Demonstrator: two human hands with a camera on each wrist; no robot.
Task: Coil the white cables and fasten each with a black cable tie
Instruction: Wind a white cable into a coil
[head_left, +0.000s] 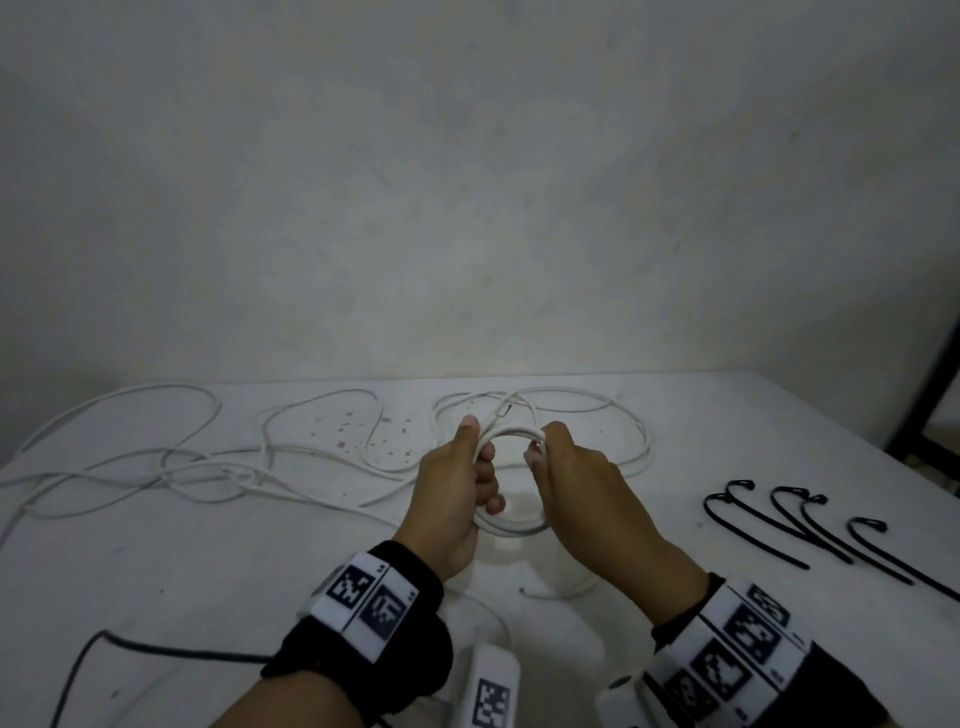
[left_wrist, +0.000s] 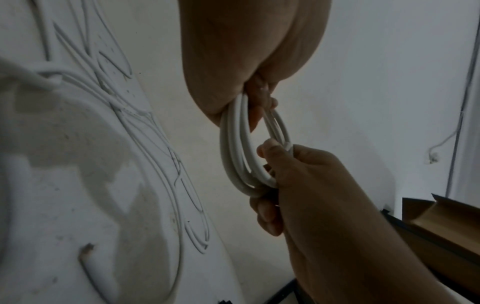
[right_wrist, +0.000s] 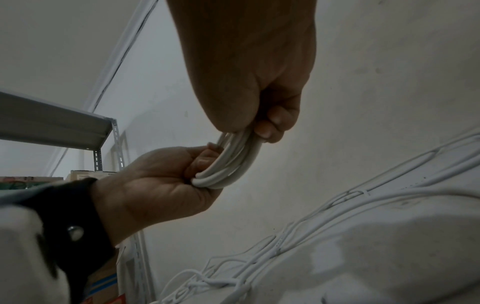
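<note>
Only the head view shows black cable ties (head_left: 810, 530) beside the hand-held coil (head_left: 511, 525)

A plain grey-white plaster wall (head_left: 467, 182) stands beyond the fingers. Under them lies a white speckled table top (head_left: 182, 571). A grey metal shelf (right_wrist: 52, 125) with cardboard boxes (right_wrist: 103, 286) is behind them, in dim light.

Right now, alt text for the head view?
Left hand and right hand grip a white cable coil above a white table. Loose white cables sprawl to the left; black cable ties lie to the right.
</note>
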